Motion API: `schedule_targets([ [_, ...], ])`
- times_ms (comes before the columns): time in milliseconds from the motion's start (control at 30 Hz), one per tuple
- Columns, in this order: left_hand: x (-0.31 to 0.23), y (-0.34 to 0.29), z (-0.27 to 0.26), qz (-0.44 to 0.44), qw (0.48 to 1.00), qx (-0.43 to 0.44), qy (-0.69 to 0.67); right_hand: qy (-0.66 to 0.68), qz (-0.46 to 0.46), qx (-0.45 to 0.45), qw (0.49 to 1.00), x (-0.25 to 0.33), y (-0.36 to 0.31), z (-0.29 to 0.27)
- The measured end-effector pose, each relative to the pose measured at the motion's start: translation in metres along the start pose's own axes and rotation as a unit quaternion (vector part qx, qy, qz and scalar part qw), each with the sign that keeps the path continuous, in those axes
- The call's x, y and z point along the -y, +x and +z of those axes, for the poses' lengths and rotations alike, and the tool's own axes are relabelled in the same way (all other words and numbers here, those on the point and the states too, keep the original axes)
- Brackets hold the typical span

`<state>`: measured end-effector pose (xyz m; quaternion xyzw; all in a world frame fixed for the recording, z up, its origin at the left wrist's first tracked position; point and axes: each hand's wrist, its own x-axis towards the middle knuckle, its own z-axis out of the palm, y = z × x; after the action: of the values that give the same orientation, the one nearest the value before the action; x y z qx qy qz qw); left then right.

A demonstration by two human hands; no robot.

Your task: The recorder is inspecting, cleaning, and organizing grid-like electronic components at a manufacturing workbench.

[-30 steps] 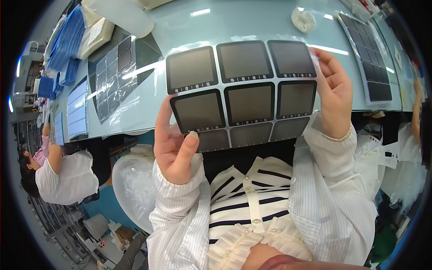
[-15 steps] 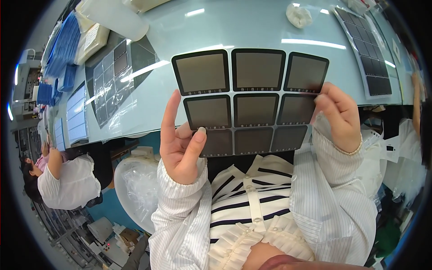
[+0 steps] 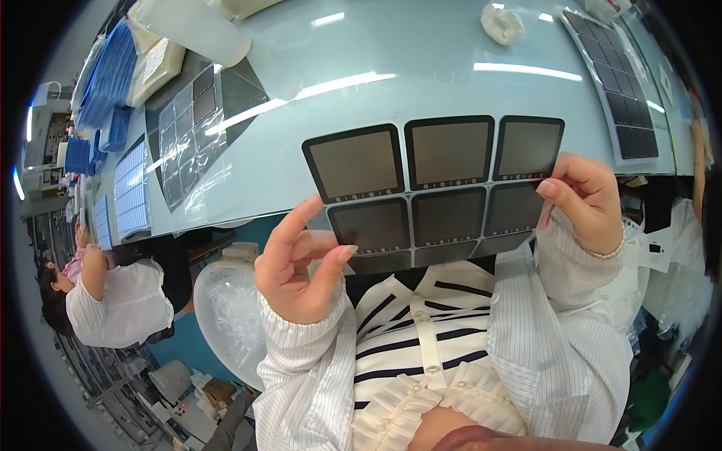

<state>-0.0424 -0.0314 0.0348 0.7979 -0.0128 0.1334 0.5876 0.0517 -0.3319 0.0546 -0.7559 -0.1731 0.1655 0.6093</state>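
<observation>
A clear plastic sheet of dark rectangular panels (image 3: 449, 152), set three across with black borders, is held up in front of me beside the bench edge. At its left edge my left hand (image 3: 295, 272) grips it between thumb and fingers. My right hand (image 3: 589, 204) pinches the opposite edge. The sheet tilts, so its far row faces me most openly and the near row looks foreshortened. Some fingertips are hidden behind it.
A glass-topped bench (image 3: 361, 90) spans the far side. On it lie another panel sheet (image 3: 613, 83), a clear-bagged sheet (image 3: 188, 135), a crumpled white wad (image 3: 502, 25) and blue stacks (image 3: 107, 71). A white bin (image 3: 229, 319) stands left; a co-worker (image 3: 120, 301) sits beyond.
The panel sheet has come down toward me and slightly right, tilting so its near row looks narrower. Both hands have moved down with it, still gripping its edges.
</observation>
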Motion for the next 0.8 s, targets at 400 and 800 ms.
schedule_targets([
  [400, -0.011, -0.014, -0.002, 0.023, 0.998, 0.057, -0.011, 0.030, -0.044, 0.045, 0.998, -0.004, 0.000, -0.014],
  [800, -0.011, -0.004, 0.004, -0.013, 0.983, 0.103, -0.150, 0.075, -0.034, 0.076, 0.994, -0.007, 0.000, -0.018],
])
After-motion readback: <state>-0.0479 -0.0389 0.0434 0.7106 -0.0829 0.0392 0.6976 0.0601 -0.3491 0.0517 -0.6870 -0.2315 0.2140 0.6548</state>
